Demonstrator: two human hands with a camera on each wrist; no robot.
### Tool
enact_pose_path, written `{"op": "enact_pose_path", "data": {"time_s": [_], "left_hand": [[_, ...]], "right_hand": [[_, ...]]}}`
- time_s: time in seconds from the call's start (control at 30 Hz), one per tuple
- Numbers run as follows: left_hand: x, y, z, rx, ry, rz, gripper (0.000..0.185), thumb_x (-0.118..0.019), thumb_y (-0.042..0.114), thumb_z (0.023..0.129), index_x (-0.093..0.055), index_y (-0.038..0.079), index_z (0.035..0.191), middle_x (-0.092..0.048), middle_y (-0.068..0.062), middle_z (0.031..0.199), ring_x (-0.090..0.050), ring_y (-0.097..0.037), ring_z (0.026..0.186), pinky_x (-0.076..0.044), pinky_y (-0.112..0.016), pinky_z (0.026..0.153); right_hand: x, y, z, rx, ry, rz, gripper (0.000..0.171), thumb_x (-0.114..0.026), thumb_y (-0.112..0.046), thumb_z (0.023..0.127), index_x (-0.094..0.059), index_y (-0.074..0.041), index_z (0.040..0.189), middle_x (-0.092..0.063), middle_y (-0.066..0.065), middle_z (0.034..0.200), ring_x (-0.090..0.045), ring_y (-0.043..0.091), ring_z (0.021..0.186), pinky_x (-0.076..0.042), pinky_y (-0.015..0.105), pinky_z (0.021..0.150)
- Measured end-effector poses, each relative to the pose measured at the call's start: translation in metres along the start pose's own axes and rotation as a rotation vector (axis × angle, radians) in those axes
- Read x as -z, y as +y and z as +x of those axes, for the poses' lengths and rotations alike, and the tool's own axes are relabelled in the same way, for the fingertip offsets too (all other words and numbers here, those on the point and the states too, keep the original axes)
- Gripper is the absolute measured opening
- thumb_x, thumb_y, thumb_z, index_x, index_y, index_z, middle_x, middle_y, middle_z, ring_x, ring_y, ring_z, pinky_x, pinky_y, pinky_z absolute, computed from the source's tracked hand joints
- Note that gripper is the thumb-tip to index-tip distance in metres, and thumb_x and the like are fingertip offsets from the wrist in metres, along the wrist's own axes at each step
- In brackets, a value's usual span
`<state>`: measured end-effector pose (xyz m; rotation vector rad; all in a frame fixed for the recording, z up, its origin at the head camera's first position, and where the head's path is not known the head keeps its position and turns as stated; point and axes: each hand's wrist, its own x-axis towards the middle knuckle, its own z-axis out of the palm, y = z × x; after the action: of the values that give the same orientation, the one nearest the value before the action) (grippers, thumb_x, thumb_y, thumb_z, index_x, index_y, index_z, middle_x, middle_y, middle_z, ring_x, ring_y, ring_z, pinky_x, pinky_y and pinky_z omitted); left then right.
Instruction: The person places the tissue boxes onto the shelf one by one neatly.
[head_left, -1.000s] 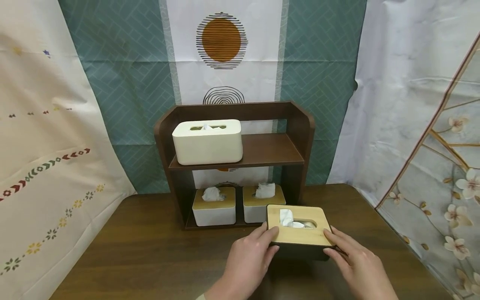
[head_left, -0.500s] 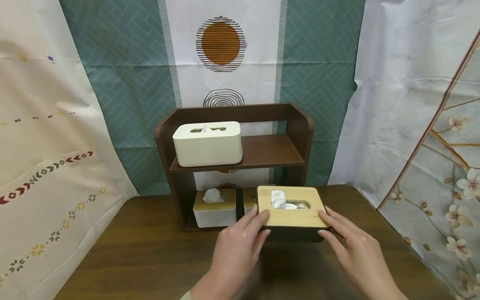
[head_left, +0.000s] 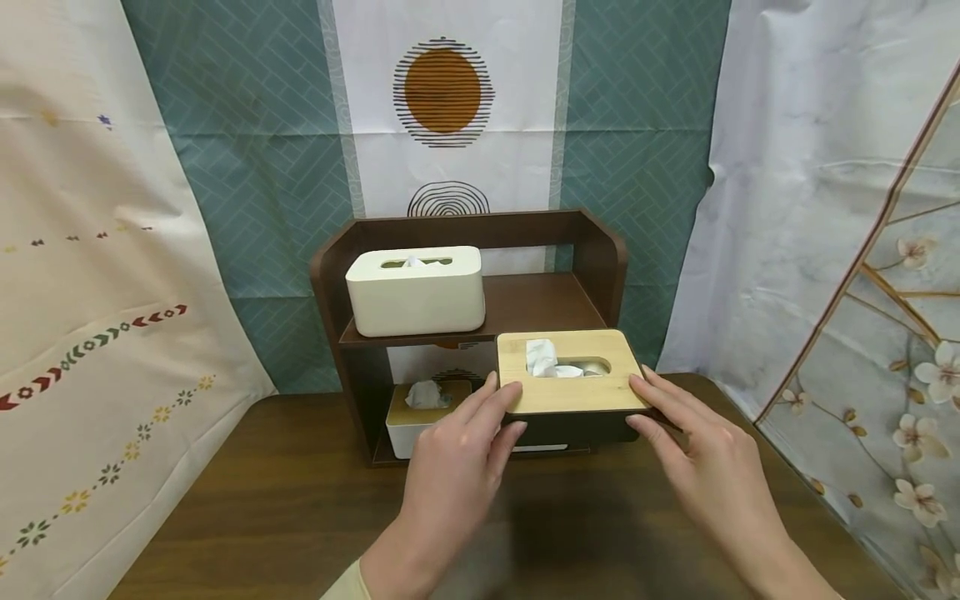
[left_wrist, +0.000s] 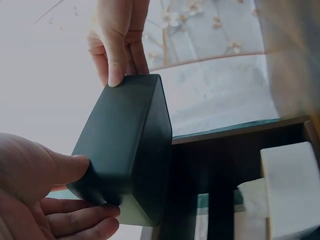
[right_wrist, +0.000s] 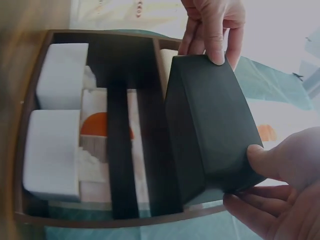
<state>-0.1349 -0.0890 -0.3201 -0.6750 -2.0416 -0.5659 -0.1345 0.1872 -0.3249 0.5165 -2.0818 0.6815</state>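
A black tissue box (head_left: 570, 404) with a light wooden lid is held level above the table, in front of the shelf's right half. White tissue pokes from its oval slot. My left hand (head_left: 457, 467) grips its left end, thumb on the front face and fingers at the lid's edge. At the opposite end, my right hand (head_left: 701, 467) holds it likewise. Both wrist views show the box's dark faces, with the thumb of each hand pressed on it.
A dark brown two-tier shelf (head_left: 543, 292) stands on the wooden table (head_left: 300, 500). Its upper tier bears a cream tissue box (head_left: 416, 296) at the left. Below are two white tissue boxes; the left one (head_left: 408, 429) shows, while the right one is mostly hidden in the head view.
Both hands have lifted the black tissue box and carried it left, from low before the shelf's lower right corner to about the height of the upper board.
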Motion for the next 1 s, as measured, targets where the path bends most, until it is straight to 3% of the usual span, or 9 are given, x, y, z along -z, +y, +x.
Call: {"op": "enact_pose_path", "data": {"time_s": [0.23, 0.33, 0.43, 0.53, 0.67, 0.77, 0.93, 1.0], "left_hand": [[0.006, -0.004, 0.023, -0.029, 0.032, -0.019, 0.039, -0.090, 0.013, 0.095, -0.078, 0.004, 0.132, -0.078, -0.017, 0.130, -0.078, -0.031, 0.118, -0.067, -0.046, 0.080], [0.007, -0.007, 0.032, -0.034, 0.044, -0.018, 0.039, -0.089, 0.014, 0.096, -0.078, 0.004, 0.132, -0.078, -0.016, 0.130, -0.078, -0.030, 0.118, -0.067, -0.048, 0.080], [0.008, -0.009, 0.040, -0.024, 0.032, -0.017, 0.039, -0.089, 0.014, 0.096, -0.078, 0.004, 0.133, -0.078, -0.016, 0.132, -0.076, -0.030, 0.123, -0.067, -0.049, 0.085], [0.009, -0.011, 0.047, -0.012, 0.012, -0.014, 0.039, -0.087, 0.014, 0.098, -0.077, 0.003, 0.134, -0.077, -0.016, 0.134, -0.073, -0.029, 0.127, -0.066, -0.048, 0.087], [0.008, -0.017, 0.055, -0.002, 0.009, -0.005, 0.038, -0.086, 0.015, 0.099, -0.076, 0.004, 0.134, -0.077, -0.014, 0.135, -0.072, -0.028, 0.130, -0.067, -0.047, 0.085], [0.005, -0.023, 0.060, 0.006, 0.008, -0.010, 0.036, -0.085, 0.015, 0.100, -0.076, 0.004, 0.133, -0.077, -0.012, 0.134, -0.071, -0.027, 0.130, -0.066, -0.048, 0.085], [-0.002, -0.032, 0.066, 0.017, -0.015, -0.020, 0.035, -0.082, 0.015, 0.102, -0.075, 0.004, 0.135, -0.077, -0.012, 0.136, -0.072, -0.027, 0.129, -0.066, -0.048, 0.085], [-0.005, -0.035, 0.067, 0.027, -0.023, -0.017, 0.036, -0.082, 0.015, 0.103, -0.075, 0.004, 0.136, -0.076, -0.012, 0.137, -0.073, -0.028, 0.128, -0.066, -0.048, 0.086]], "right_hand": [[0.003, -0.003, 0.023, -0.003, 0.004, 0.047, 0.060, -0.092, -0.004, 0.089, -0.075, -0.016, 0.145, -0.072, 0.003, 0.146, -0.077, 0.033, 0.113, -0.037, 0.018, 0.065], [0.004, -0.002, 0.032, -0.007, -0.009, 0.060, 0.057, -0.090, -0.005, 0.092, -0.075, -0.016, 0.146, -0.072, 0.004, 0.146, -0.077, 0.033, 0.115, -0.039, 0.014, 0.066], [0.004, 0.000, 0.041, -0.012, -0.020, 0.065, 0.055, -0.089, -0.006, 0.094, -0.074, -0.015, 0.147, -0.071, 0.005, 0.147, -0.075, 0.035, 0.121, -0.042, 0.008, 0.074], [0.003, 0.002, 0.049, -0.017, -0.038, 0.059, 0.053, -0.087, -0.008, 0.097, -0.073, -0.015, 0.147, -0.071, 0.006, 0.148, -0.074, 0.036, 0.124, -0.044, 0.009, 0.078], [0.000, 0.004, 0.061, -0.030, -0.070, 0.061, 0.049, -0.084, -0.012, 0.100, -0.073, -0.015, 0.148, -0.070, 0.007, 0.149, -0.074, 0.036, 0.123, -0.059, 0.032, 0.079], [-0.004, 0.007, 0.069, -0.035, -0.083, 0.071, 0.048, -0.084, -0.014, 0.101, -0.073, -0.014, 0.147, -0.070, 0.009, 0.149, -0.074, 0.038, 0.121, -0.061, 0.052, 0.081], [-0.009, 0.012, 0.079, -0.043, -0.092, 0.055, 0.046, -0.084, -0.015, 0.101, -0.075, -0.012, 0.145, -0.071, 0.010, 0.146, -0.077, 0.038, 0.108, -0.053, 0.047, 0.072], [-0.011, 0.013, 0.082, -0.055, -0.103, 0.052, 0.045, -0.084, -0.014, 0.101, -0.075, -0.012, 0.145, -0.072, 0.010, 0.146, -0.077, 0.038, 0.110, -0.053, 0.047, 0.073]]}}
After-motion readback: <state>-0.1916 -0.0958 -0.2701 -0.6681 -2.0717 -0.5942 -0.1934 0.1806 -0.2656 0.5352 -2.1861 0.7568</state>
